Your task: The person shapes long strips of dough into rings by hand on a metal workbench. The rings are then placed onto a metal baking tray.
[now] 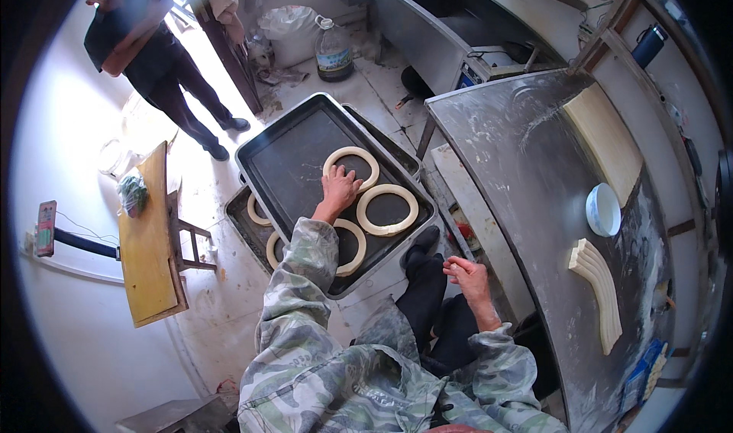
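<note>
My left hand is over a large black baking tray, its fingers spread across the near edge of a pale dough ring. A second dough ring lies just to the right of that one. Partly behind my left sleeve is another dough ring, closer to me. Away from the tray, my right hand hangs near the steel worktable's edge. Its fingers are curled together, and I see nothing in them.
Another tray with dough rings shows beneath the upper one. On the worktable are dough strips, a bowl and a flat dough sheet. A person stands at far left, beyond a wooden table. A jug stands behind.
</note>
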The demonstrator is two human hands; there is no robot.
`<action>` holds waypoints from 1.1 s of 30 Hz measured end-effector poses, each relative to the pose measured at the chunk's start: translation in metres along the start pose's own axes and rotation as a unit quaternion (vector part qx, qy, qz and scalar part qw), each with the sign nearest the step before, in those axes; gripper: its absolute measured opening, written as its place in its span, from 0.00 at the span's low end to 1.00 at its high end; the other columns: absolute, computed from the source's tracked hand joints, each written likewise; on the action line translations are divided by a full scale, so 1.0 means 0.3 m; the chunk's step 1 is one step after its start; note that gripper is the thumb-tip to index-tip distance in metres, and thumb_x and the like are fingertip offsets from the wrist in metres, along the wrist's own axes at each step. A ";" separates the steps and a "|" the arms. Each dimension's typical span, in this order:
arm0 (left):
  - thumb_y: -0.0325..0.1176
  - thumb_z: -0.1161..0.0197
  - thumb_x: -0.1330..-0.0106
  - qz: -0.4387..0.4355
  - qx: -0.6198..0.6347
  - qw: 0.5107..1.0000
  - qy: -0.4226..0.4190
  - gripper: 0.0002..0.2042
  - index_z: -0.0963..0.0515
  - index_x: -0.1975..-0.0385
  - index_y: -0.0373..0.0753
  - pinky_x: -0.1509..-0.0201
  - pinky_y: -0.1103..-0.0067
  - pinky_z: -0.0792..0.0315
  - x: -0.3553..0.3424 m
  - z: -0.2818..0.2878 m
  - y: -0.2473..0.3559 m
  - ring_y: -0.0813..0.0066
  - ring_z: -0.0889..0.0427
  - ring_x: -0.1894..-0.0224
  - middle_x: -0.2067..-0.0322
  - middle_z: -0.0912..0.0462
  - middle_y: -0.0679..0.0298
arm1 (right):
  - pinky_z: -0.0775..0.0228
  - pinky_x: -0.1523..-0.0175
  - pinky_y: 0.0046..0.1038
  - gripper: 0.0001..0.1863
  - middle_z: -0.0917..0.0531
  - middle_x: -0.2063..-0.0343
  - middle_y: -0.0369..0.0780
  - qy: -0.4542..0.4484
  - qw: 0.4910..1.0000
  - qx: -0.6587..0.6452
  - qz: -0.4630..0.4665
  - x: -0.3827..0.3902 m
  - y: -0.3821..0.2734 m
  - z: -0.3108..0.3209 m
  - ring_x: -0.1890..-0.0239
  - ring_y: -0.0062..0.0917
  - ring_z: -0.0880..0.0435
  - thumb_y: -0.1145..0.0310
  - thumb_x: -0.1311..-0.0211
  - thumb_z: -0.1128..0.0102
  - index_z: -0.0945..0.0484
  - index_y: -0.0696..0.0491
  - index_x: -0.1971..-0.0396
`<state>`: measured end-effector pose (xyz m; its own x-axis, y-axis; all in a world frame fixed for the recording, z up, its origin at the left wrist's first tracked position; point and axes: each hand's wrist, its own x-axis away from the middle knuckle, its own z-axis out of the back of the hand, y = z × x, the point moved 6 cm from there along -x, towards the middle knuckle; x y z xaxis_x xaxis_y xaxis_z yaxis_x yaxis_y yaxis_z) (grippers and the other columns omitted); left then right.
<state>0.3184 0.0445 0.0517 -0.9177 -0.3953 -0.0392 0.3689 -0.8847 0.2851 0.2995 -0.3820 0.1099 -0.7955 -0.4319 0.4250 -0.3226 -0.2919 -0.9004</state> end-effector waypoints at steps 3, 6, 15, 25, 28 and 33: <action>0.49 0.44 0.29 -0.017 0.027 0.999 0.013 0.19 0.19 0.52 0.41 0.45 0.50 0.31 0.060 0.024 0.036 0.51 0.27 0.41 0.49 0.22 0.52 | 0.23 0.58 0.20 0.18 0.12 0.55 0.43 -0.009 1.000 0.007 0.025 0.069 -0.040 0.007 0.56 0.24 0.11 0.68 0.29 0.42 0.20 0.62 0.45; 0.44 0.40 0.31 -0.112 0.069 0.988 0.076 0.15 0.19 0.55 0.38 0.51 0.56 0.26 0.122 0.087 0.216 0.52 0.21 0.50 0.58 0.19 0.53 | 0.22 0.56 0.23 0.18 0.11 0.57 0.43 -0.001 0.995 0.053 0.085 0.159 -0.113 0.049 0.57 0.23 0.11 0.69 0.30 0.42 0.19 0.63 0.47; 0.34 0.31 0.40 -0.376 0.247 0.891 0.048 0.20 0.20 0.48 0.34 0.39 0.62 0.30 0.438 0.328 1.318 0.52 0.22 0.43 0.46 0.19 0.51 | 0.22 0.52 0.32 0.17 0.13 0.61 0.52 0.225 0.918 0.209 0.250 0.577 -0.290 0.596 0.58 0.38 0.12 0.66 0.34 0.41 0.17 0.59 0.51; 0.33 0.36 0.40 -0.567 0.097 0.818 0.028 0.20 0.24 0.47 0.36 0.43 0.58 0.29 0.630 0.052 2.232 0.52 0.24 0.42 0.44 0.24 0.55 | 0.24 0.47 0.42 0.18 0.19 0.51 0.48 0.497 0.742 0.422 0.155 0.899 -0.066 1.316 0.49 0.44 0.18 0.69 0.42 0.39 0.22 0.58 0.51; 0.31 0.38 0.41 -0.560 0.060 0.823 0.072 0.15 0.22 0.54 0.37 0.46 0.57 0.28 0.642 0.001 2.301 0.53 0.24 0.47 0.53 0.23 0.55 | 0.23 0.48 0.42 0.16 0.18 0.52 0.48 0.527 0.672 0.485 0.189 0.923 -0.015 1.374 0.50 0.43 0.17 0.71 0.41 0.41 0.21 0.58 0.52; 0.30 0.42 0.39 -0.554 0.006 0.830 0.060 0.11 0.20 0.57 0.40 0.49 0.60 0.29 0.644 0.004 2.266 0.57 0.22 0.49 0.58 0.22 0.57 | 0.23 0.50 0.41 0.14 0.17 0.57 0.46 0.468 0.711 0.511 0.120 0.911 0.063 1.335 0.50 0.40 0.17 0.72 0.39 0.44 0.20 0.57 0.53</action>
<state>0.3918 -0.6330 0.2392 -0.6705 0.6380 -0.3787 -0.6947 -0.7191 0.0186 0.2815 -0.8471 0.2463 -0.9116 0.0439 -0.4087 0.0407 -0.9797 -0.1962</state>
